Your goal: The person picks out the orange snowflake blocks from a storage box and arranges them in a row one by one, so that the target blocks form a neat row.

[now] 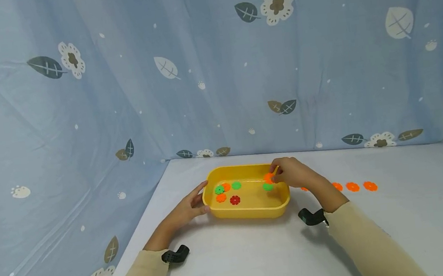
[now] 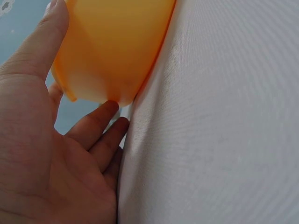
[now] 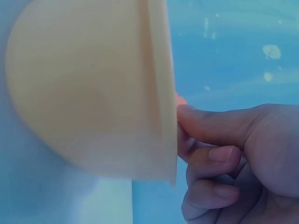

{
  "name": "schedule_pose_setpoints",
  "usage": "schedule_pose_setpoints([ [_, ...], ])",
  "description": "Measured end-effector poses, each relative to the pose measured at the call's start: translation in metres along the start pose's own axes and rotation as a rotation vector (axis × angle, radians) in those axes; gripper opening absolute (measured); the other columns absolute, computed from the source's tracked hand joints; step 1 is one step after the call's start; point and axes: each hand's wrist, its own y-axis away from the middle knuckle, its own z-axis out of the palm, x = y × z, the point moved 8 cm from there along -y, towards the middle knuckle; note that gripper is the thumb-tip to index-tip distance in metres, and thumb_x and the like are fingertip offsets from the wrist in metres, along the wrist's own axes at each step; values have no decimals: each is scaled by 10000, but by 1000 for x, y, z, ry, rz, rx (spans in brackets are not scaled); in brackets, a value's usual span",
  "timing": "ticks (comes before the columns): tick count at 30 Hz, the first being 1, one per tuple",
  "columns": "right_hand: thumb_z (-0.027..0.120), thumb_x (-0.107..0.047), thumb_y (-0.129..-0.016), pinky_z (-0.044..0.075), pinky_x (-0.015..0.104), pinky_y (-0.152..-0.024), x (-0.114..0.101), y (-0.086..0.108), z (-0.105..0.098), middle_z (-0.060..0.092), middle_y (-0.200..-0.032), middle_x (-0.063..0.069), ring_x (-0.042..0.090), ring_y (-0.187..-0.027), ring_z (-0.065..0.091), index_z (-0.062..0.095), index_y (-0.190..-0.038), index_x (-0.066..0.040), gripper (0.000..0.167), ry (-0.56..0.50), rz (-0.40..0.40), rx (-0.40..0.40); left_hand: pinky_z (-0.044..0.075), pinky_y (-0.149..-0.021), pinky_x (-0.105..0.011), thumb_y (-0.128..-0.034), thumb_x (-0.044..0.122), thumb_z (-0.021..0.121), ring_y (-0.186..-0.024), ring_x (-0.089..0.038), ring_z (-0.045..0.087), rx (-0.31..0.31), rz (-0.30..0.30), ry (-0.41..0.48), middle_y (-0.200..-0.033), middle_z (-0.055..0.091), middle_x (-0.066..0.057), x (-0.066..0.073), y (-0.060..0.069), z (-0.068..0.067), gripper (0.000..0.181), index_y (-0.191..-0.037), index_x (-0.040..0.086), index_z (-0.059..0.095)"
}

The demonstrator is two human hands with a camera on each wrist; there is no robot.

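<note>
A yellow plastic basin (image 1: 250, 213) stands on the white table. My left hand (image 1: 186, 209) holds its left end, the thumb against the wall and the fingers round the corner; the left wrist view shows the basin's outer side between them. My right hand (image 1: 292, 173) is over the basin's right end and pinches an orange flower-shaped disc (image 1: 268, 178) between thumb and fingertips. In the right wrist view, the basin wall hides most of that disc. Inside the basin lie a dark red disc (image 1: 235, 200), several green discs (image 1: 236, 185) and orange discs (image 1: 221, 197).
To the right of the basin, several orange flower-shaped discs (image 1: 352, 187) lie in a row on the white table (image 1: 235, 259), partly behind the right forearm. A blue curtain (image 1: 224, 87) with leaf and flower prints hangs behind and along the left side.
</note>
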Motion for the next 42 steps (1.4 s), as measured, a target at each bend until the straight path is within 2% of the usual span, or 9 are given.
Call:
schedule_pose_setpoints([
  [3, 683, -107, -912, 532, 339, -734, 9, 6, -7, 651, -910, 33, 210, -842, 616, 636, -1075, -52, 178, -21, -7, 28, 312, -1088, -504, -905, 204, 719, -1376, -332, 355, -4, 10, 6, -1514, 350, -190, -1, -1, 0, 833, -1568, 203, 215],
  [10, 668, -174, -933, 533, 325, -672, 30, 20, -19, 656, -899, 37, 304, -863, 640, 621, -1104, -66, 207, -78, -4, 80, 291, -1095, -523, -894, 234, 732, -1385, -320, 342, 7, 16, -9, -1526, 340, -170, -27, -13, -3, 863, -1570, 242, 196],
  [13, 667, -167, -932, 535, 324, -669, 38, 26, -26, 652, -898, 45, 308, -847, 639, 613, -1108, -58, 214, -71, 11, 94, 286, -1098, -519, -895, 261, 730, -1383, -312, 350, 16, 29, -21, -1525, 346, -161, -31, -15, -4, 858, -1568, 278, 198],
  [21, 657, -174, -940, 525, 337, -683, 61, 39, -38, 650, -921, 53, 294, -839, 630, 600, -1129, -47, 234, -34, 60, 90, 327, -1082, -497, -884, 294, 738, -1377, -289, 363, 26, 37, -15, -1525, 357, -135, -30, -12, -7, 840, -1548, 356, 227],
  [27, 660, -151, -934, 524, 344, -674, 77, 50, -44, 645, -906, 53, 268, -808, 632, 600, -1125, -25, 236, -31, 61, 93, 325, -1081, -506, -884, 305, 738, -1379, -290, 361, 29, 37, -19, -1524, 359, -133, -30, -11, -6, 834, -1546, 358, 234],
  [38, 636, -130, -943, 498, 352, -647, 108, 71, -57, 635, -913, 80, 265, -798, 614, 578, -1144, 11, 252, -1, 107, 86, 321, -1078, -525, -893, 261, 732, -1376, -333, 355, 1, 41, 10, -1523, 340, -182, -33, -14, -3, 873, -1571, 275, 182],
  [40, 640, -137, -941, 496, 356, -642, 116, 76, -61, 631, -911, 76, 259, -795, 608, 573, -1142, 19, 263, 6, 119, 86, 322, -1077, -524, -895, 253, 731, -1380, -340, 344, -10, 36, 9, -1527, 322, -194, -32, -15, -2, 884, -1576, 238, 168],
  [42, 636, -129, -941, 499, 358, -637, 124, 80, -63, 630, -913, 79, 256, -789, 604, 568, -1145, 27, 265, 7, 135, 83, 327, -1074, -523, -895, 247, 731, -1378, -351, 345, -17, 31, 4, -1524, 321, -210, -22, -12, -1, 882, -1576, 201, 172],
])
